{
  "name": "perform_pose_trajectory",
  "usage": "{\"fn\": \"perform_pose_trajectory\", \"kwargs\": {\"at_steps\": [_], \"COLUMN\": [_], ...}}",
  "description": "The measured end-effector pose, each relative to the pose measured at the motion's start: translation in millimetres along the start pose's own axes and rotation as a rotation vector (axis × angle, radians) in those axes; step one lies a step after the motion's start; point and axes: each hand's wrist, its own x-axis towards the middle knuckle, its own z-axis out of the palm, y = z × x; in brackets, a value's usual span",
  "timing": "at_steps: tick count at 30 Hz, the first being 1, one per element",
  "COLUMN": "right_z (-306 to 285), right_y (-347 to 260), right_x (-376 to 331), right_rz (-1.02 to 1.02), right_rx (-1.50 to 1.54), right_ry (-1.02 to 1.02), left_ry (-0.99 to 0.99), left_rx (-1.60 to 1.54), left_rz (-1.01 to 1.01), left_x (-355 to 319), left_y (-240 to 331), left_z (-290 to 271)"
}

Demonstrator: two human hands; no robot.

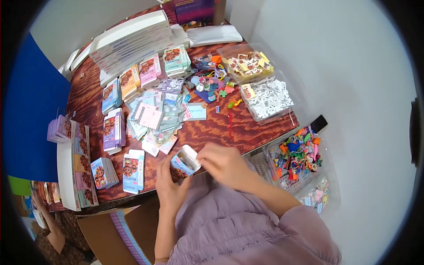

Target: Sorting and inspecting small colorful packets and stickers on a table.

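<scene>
In my left hand (170,187) is a small blue printed carton (182,165), gripped between thumb and fingers and tilted, its white end open toward the right. My right hand (227,167) is at that open end, with its fingertips pinched on the carton's white flap (191,152). What lies inside the carton is hard to make out. Flat blue cartons (133,172) lie on the table left of my left hand, beside a stack of blue cartons (104,172). Just beyond my hands spreads a heap of pastel cards and small packets (152,117).
Stacks of purple (113,130), orange (130,82) and green cartons (176,59) ring the heap. Small colourful trinkets (212,84) lie right of it. Clear bins hold black-and-white packets (269,99) and bright toys (296,154). Another person's arm (51,225) shows at lower left, near an open cardboard box (99,229).
</scene>
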Motion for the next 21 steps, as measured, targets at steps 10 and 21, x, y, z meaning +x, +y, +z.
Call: {"fn": "perform_pose_trajectory", "kwargs": {"at_steps": [10, 21], "right_z": [-119.4, -138.5], "right_y": [157.8, 201.6], "right_x": [42.3, 44.5], "right_rz": [0.518, 0.596], "right_rx": [-0.392, -0.029], "right_ry": [0.433, 0.295], "left_ry": [-0.021, -0.071], "left_rx": [-0.182, -0.094], "left_rz": [-0.064, -0.036], "left_x": [0.9, 3.0], "left_y": [7.0, 9.0], "left_z": [9.1, 7.3]}}
